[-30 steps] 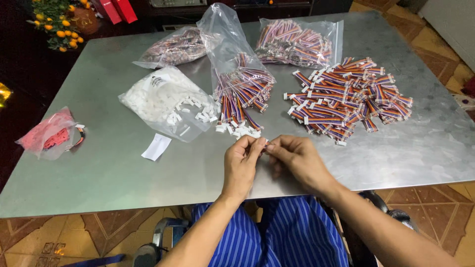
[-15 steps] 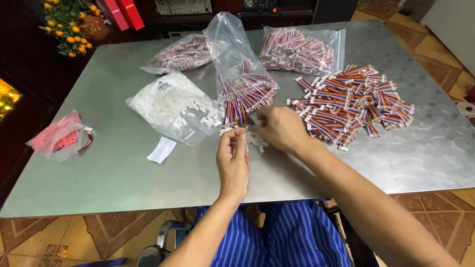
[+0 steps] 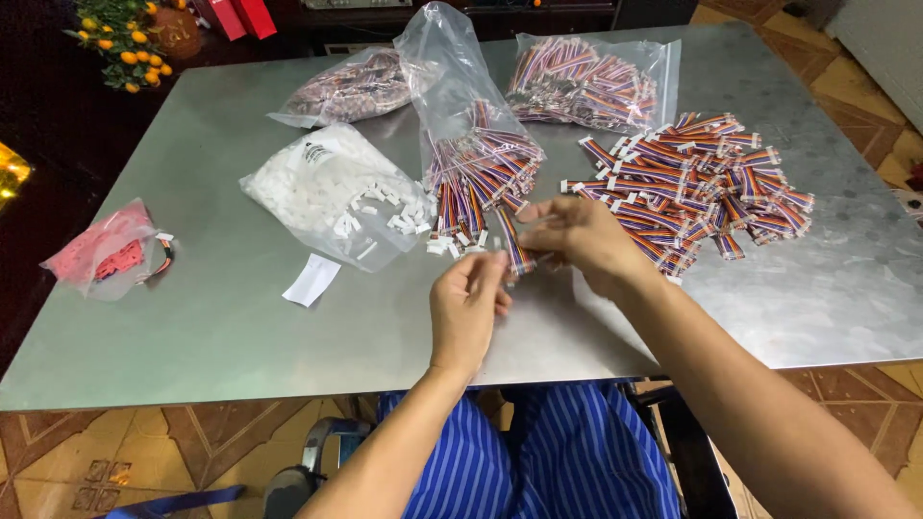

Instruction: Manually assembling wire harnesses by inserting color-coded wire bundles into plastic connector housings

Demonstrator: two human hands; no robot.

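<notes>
Right hand (image 3: 577, 240) fingers pinch striped cable (image 3: 514, 252); left hand (image 3: 468, 306) fingers curled, contents unclear; open cable bag (image 3: 461, 125) just beyond.

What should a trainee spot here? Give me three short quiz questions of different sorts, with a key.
1. True or false: the right hand holds a bundle of striped wires.
2. Which lies nearest the left hand? A) the red bag B) the white paper slip C) the orange flowers
3. Fill in: the loose pile of wire bundles lies on the person's ____ side of the metal table.

Key: 1 true; 2 B; 3 right.
</notes>
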